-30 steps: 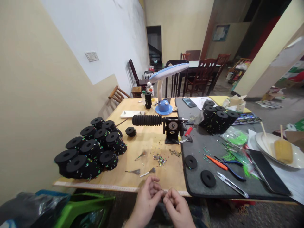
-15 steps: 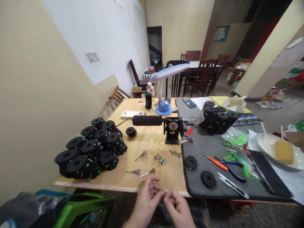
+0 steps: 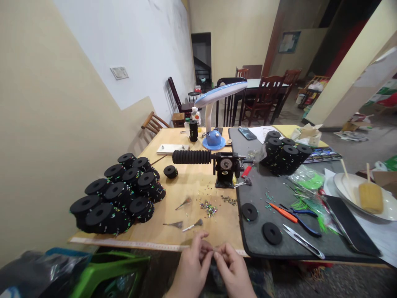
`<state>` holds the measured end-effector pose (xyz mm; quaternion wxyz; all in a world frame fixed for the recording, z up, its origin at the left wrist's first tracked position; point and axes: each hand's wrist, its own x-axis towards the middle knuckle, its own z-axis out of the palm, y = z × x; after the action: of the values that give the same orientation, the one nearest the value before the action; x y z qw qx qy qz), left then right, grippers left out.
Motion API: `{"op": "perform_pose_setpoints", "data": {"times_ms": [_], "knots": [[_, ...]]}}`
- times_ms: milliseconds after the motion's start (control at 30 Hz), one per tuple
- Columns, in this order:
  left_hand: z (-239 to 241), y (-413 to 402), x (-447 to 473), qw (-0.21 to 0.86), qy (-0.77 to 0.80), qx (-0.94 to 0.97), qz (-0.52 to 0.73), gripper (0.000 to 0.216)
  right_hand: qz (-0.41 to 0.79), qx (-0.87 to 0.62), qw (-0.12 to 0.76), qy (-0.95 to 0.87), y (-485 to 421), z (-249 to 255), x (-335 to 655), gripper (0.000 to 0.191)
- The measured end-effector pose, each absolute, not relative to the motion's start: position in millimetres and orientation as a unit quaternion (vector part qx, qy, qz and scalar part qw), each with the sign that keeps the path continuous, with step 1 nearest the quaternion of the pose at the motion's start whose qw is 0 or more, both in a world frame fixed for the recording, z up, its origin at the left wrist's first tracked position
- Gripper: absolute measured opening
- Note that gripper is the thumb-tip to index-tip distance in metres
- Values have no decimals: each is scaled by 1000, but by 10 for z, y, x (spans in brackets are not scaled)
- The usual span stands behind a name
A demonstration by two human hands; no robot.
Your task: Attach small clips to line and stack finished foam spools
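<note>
My left hand (image 3: 194,265) and my right hand (image 3: 231,267) meet at the table's front edge, thumbs and fingertips pinched close together. Whatever lies between the fingertips is too small to make out. Just beyond my left hand are a white-handled brush-like piece (image 3: 192,225) and a similar grey one (image 3: 173,224). A scatter of tiny coloured beads (image 3: 208,208) lies ahead of my hands. Behind that stands a small black winding device (image 3: 225,169) with a row of black foam discs (image 3: 191,157) on its shaft.
Stacked black foam spools (image 3: 116,192) crowd the left side, with more stacks (image 3: 283,155) at the back right. On the grey mat (image 3: 257,194) lie two foam rings (image 3: 272,234), pliers (image 3: 305,219) and tweezers (image 3: 304,242). A blue desk lamp (image 3: 214,138) stands behind.
My hands have drawn slightly closer, their fingertips now meeting. The view has shifted a little; the things on the table stay in place.
</note>
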<state>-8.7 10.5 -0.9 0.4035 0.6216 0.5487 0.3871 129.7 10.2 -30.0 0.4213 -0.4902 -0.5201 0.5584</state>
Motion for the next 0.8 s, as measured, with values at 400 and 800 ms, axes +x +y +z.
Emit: {"op": "perform_pose_setpoints", "data": {"times_ms": [400,800], "knots": [[-209,53,-113,221,539,732,354,42,466,-505,411,-600,142,-241,1319,20],[71,236,-85,580,541,447,414,29,363,-497,357,-702,150,-207,1388,17]]}}
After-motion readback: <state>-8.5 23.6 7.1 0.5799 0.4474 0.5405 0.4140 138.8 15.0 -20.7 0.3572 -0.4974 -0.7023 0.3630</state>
